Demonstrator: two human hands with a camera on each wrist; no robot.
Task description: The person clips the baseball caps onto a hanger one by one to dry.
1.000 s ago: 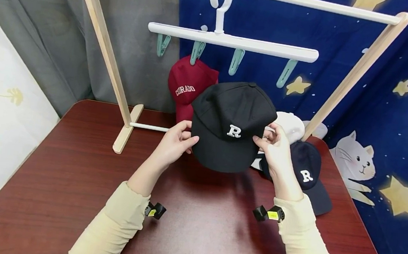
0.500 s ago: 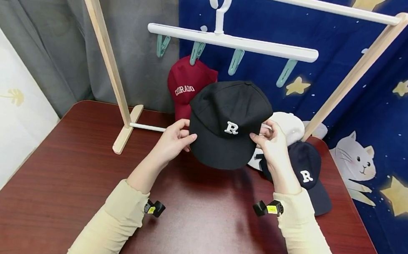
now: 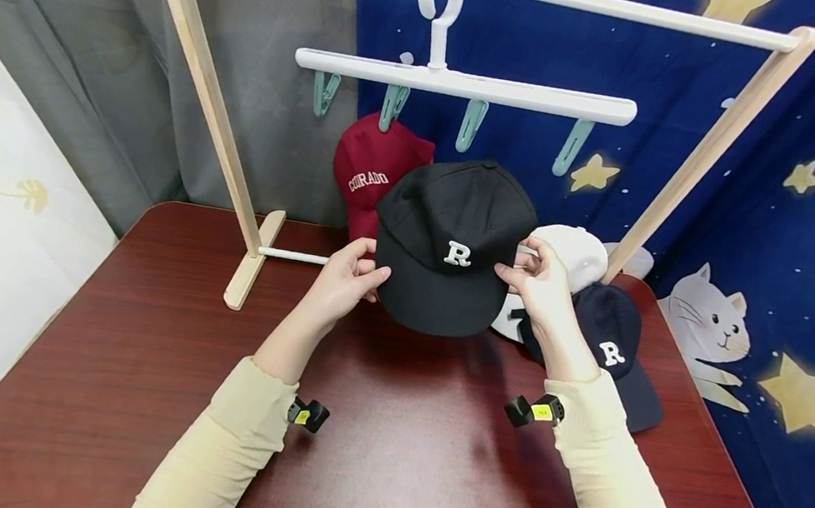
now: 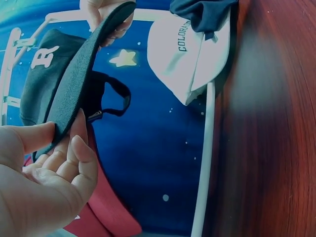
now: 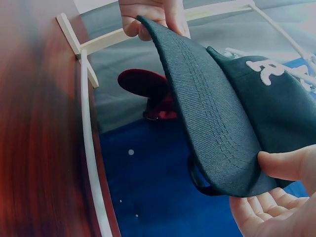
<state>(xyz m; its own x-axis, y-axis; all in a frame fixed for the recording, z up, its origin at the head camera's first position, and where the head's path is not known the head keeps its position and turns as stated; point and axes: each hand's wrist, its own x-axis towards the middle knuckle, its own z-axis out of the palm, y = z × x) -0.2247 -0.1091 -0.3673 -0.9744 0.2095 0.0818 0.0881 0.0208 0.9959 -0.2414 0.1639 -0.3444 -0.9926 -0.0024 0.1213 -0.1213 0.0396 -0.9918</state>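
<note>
A black baseball cap (image 3: 458, 209) with a white R on its front is held up above the table, brim toward me. My left hand (image 3: 348, 279) pinches the left edge of its brim, thumb on top and fingers beneath. At the opposite edge my right hand (image 3: 541, 288) pinches the brim the same way, as the right wrist view shows. The cap's back strap (image 4: 118, 96) hangs free in the left wrist view. Behind the cap, a red cap (image 3: 372, 166) hangs from a green clip (image 3: 394, 106) on the white hanger (image 3: 464, 84); the black cap overlaps it in the head view.
More green clips, including one clip (image 3: 471, 125) above the black cap, hang from the hanger. A wooden rack (image 3: 207, 89) with a white top rail frames it. On the reddish table (image 3: 385, 453), a white cap (image 3: 574, 252) and a navy cap (image 3: 606, 331) lie at right.
Both hands have shifted slightly left with the black cap, uncovering more of the white cap. Their hold on the brim looks the same.
</note>
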